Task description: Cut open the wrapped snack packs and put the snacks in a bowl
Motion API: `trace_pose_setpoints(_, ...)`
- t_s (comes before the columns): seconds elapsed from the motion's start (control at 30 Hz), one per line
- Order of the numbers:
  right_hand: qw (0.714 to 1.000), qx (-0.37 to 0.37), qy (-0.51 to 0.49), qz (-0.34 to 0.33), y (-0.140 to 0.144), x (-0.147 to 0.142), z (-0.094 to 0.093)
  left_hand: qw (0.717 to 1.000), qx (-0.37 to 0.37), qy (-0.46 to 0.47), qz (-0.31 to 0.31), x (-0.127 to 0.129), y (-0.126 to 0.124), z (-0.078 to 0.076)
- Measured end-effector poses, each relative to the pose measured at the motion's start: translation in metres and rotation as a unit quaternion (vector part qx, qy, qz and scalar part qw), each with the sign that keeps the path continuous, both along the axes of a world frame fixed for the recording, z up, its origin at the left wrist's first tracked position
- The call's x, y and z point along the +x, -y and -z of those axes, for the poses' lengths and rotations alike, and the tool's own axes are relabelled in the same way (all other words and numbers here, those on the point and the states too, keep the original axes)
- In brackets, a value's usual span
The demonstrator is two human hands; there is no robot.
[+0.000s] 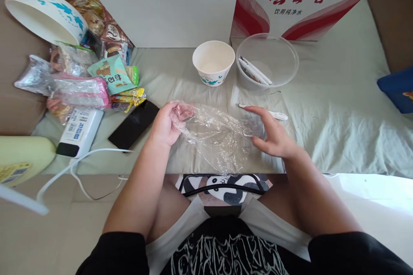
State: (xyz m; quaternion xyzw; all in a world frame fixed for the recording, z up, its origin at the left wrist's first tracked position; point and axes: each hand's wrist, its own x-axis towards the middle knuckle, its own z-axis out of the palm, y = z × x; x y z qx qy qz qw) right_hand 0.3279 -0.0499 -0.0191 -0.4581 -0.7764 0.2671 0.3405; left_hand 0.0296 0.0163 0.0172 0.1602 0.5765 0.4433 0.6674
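Note:
A crumpled, clear plastic bag (219, 131) spreads between my hands, above the cloth-covered surface. My left hand (167, 124) has its fingers curled into the bag's left end, with film draped over the fingertips. At the bag's right end, my right hand (272, 133) is open, thumb and fingers apart. Its thumb is close to the film; whether they touch I cannot tell. Beneath the right index finger lies a slim white tool (279, 115), partly hidden. Beyond the bag stand a white paper bowl (214, 58) with a blue leaf print and a round clear plastic tub (284, 62) holding white packets.
Packaged snacks (111, 73) are heaped at the left, with another paper bowl (48, 15) tilted over them. A black phone (134, 124), a white power bank (80, 131) and a cable lie nearer. White cartons (180, 8) line the back. A blue object (396, 90) is far right.

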Motion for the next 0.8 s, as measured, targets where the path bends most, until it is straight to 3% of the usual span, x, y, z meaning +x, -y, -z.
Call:
trace_pose_setpoints(0.07, 0.999, -0.019, 0.015, 0.033, -0.001, -0.006, 0.001, 1.000, 0.004, 0.016, 0.026, -0.003, 0.001, -0.004)
trace_pose_setpoints(0.17, 0.989, -0.052, -0.072, 0.120, -0.002, -0.015, -0.005, 0.995, 0.030, 0.022, 0.088, -0.005, 0.003, -0.006)
trace_pose_setpoints(0.23, 0.962, -0.090, -0.170, 0.194, -0.001, -0.017, -0.013, 0.992, 0.056, 0.004, 0.113, -0.006, 0.005, -0.004)
trace_pose_setpoints(0.3, 0.932, -0.135, -0.252, 0.224, 0.003, -0.017, -0.022, 0.989, 0.072, -0.023, 0.125, -0.006, 0.006, -0.002)
trace_pose_setpoints(0.43, 0.898, -0.211, -0.331, 0.201, 0.009, -0.008, -0.032, 0.985, 0.074, -0.062, 0.143, -0.005, 0.007, 0.002)
trace_pose_setpoints(0.53, 0.879, -0.221, -0.372, 0.199, 0.008, 0.002, -0.028, 0.987, 0.074, -0.072, 0.122, -0.002, 0.005, 0.002)
trace_pose_setpoints(0.67, 0.876, -0.213, -0.383, 0.199, 0.000, 0.008, -0.019, 0.991, 0.069, -0.077, 0.091, 0.003, 0.002, 0.003)
trace_pose_setpoints(0.8, 0.857, -0.302, -0.389, 0.152, -0.005, 0.005, -0.018, 0.992, 0.071, -0.082, 0.070, 0.006, -0.001, 0.004)
